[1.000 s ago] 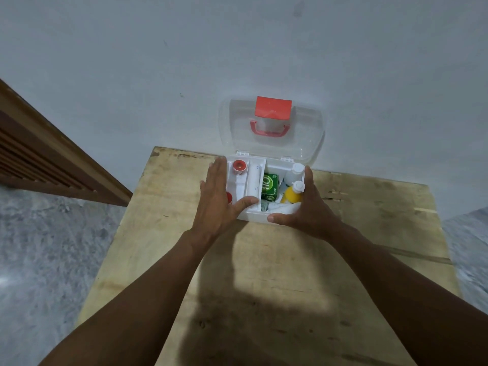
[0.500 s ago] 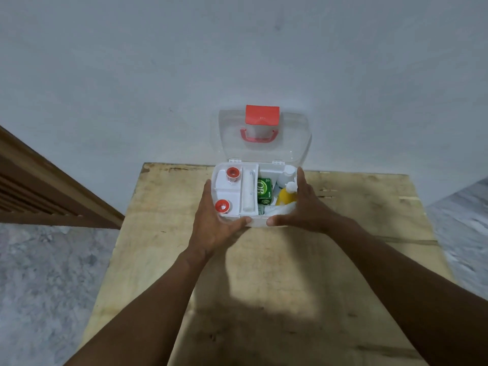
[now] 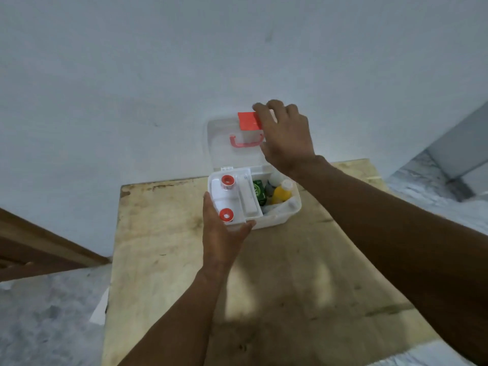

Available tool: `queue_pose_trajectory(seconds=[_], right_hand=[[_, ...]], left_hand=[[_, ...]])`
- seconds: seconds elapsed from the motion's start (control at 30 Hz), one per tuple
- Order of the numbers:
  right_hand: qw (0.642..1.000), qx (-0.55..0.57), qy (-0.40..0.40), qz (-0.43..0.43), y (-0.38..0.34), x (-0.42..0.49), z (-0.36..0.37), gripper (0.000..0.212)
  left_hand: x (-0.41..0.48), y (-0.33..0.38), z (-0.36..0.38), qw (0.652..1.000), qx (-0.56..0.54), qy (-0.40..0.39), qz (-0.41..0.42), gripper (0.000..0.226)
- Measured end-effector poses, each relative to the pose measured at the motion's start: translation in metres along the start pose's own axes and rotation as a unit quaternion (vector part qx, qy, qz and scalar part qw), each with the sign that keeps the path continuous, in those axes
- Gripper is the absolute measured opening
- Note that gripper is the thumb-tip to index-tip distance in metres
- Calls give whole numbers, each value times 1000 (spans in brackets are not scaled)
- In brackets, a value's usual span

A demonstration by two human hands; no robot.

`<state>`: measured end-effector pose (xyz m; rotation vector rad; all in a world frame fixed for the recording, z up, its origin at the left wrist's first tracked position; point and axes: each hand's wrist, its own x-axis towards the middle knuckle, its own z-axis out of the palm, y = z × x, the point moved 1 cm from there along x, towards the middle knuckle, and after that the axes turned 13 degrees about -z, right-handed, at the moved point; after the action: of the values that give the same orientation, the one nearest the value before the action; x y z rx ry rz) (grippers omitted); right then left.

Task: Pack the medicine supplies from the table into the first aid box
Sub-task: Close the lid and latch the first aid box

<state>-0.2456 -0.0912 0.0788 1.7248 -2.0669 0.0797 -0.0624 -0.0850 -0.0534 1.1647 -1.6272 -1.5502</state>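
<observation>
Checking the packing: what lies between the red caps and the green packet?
In the head view, a long white bar lies between the red caps and the green packet, inside the box.

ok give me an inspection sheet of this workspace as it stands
surface: stained wooden table.
job's things: first aid box open, clear lid upright; inside, yellow bottle, green packet, two red-ringed rolls.
clutter: nothing seen.
grippers: left hand grips the box's front left corner; right hand grips the lid top by its red latch.
cables: nothing seen.
surroundings: white wall, grey floor, wooden slats at left.
</observation>
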Motion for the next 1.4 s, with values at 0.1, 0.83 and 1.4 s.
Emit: queue_pose_trajectory(seconds=[0.1, 0.83, 1.4], right_hand=[[999, -32, -30, -5, -1, 13, -4, 46], [982, 164, -57, -69, -36, -130, 4, 12], [979, 202, -29, -5, -55, -148, 24, 19]], left_hand=[[3, -3, 0, 999, 32, 12, 26, 94], [0, -11, 3, 995, 76, 35, -52, 102], [-7, 0, -3, 996, 85, -6, 26, 108]])
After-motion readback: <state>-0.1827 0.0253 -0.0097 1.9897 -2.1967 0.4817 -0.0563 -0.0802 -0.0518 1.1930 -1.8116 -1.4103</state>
